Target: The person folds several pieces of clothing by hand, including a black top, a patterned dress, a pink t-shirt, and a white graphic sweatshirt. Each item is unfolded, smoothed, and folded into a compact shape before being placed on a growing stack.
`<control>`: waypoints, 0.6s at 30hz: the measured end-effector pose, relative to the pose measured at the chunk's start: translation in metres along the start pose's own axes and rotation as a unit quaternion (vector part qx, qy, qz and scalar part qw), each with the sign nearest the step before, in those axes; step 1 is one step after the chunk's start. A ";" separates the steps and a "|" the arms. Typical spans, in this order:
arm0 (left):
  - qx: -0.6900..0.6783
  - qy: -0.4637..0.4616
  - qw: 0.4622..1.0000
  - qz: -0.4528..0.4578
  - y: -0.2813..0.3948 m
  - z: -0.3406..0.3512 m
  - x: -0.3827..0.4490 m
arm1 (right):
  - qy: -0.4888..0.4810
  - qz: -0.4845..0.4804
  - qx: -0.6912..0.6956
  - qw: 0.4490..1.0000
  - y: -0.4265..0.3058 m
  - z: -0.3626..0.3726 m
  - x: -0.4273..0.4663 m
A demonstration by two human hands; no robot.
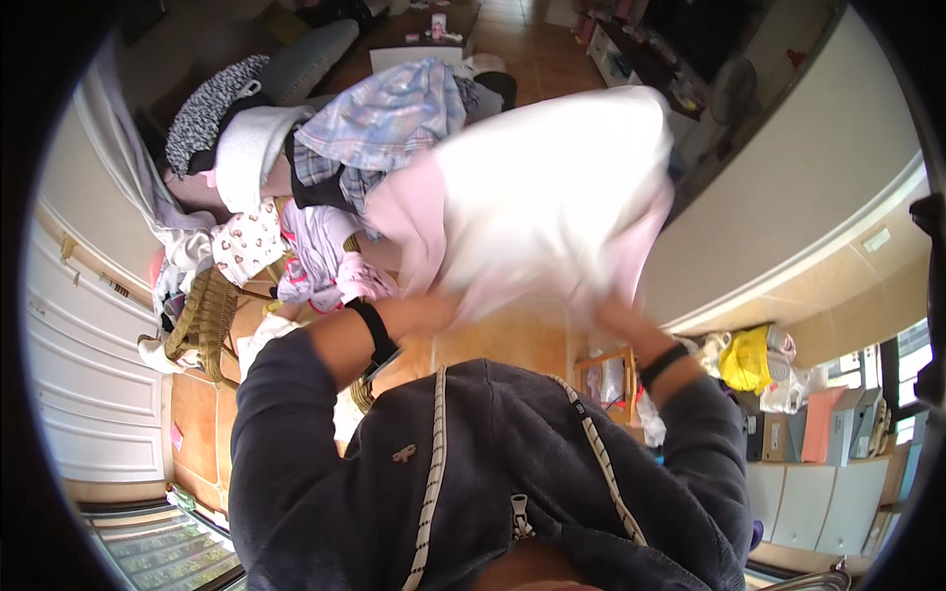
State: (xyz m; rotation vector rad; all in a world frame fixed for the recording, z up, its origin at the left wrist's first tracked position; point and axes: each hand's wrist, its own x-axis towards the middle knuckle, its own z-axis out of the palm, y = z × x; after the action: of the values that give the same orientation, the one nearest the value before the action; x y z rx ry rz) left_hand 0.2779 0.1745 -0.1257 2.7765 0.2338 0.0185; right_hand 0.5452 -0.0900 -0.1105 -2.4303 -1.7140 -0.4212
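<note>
A white and pink garment (547, 185) billows out in front of me, blurred by motion. My left hand (432, 312) grips its near edge on the left, and my right hand (610, 314) grips the same edge on the right. Blur hides the exact finger positions. Just beyond the garment's left side, a blue plaid garment (392, 111) lies on top of a heap of clothes. Nearer to my left forearm hang a lilac garment (321, 244) and a white cloth with brown heart prints (251, 240).
A wicker chair (203, 318) stands at the left, near a white panelled door (96, 354). Beside my right forearm are a small wooden frame (628, 377) and a yellow bag (745, 358). Boxes rest on a white cabinet (813, 510). A low table (417, 55) stands farther off.
</note>
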 end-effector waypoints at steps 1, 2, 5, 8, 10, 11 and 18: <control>-0.118 -0.199 0.973 0.019 -0.008 0.044 -0.021 | -0.263 -0.050 -0.031 0.963 -0.004 0.051 -0.026; -0.267 -0.226 0.936 0.034 -0.020 0.066 -0.037 | -0.348 -0.085 -0.037 0.933 -0.001 0.082 -0.049; -0.200 -0.143 0.969 -0.036 -0.038 0.070 -0.039 | -0.265 -0.041 0.011 0.963 0.017 0.122 -0.067; -0.114 -0.026 0.990 -0.075 -0.028 0.030 -0.026 | -0.189 0.153 0.224 0.944 0.023 0.085 -0.045; -0.100 0.003 0.992 -0.078 -0.025 0.005 -0.026 | -0.096 0.142 0.322 0.931 0.011 0.054 -0.027; -0.081 -0.027 0.992 -0.092 -0.026 -0.005 -0.031 | -0.110 0.182 0.303 0.929 0.005 0.040 -0.021; -0.058 0.208 0.975 -0.059 -0.012 -0.044 -0.085 | -0.008 0.075 0.365 0.928 0.003 -0.004 0.009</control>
State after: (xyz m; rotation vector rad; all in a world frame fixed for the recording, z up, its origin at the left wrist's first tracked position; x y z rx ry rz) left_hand 0.1900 0.1869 -0.0876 2.6089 0.4851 0.5675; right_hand 0.5503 -0.0844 -0.1037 -1.9743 -1.3361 0.2307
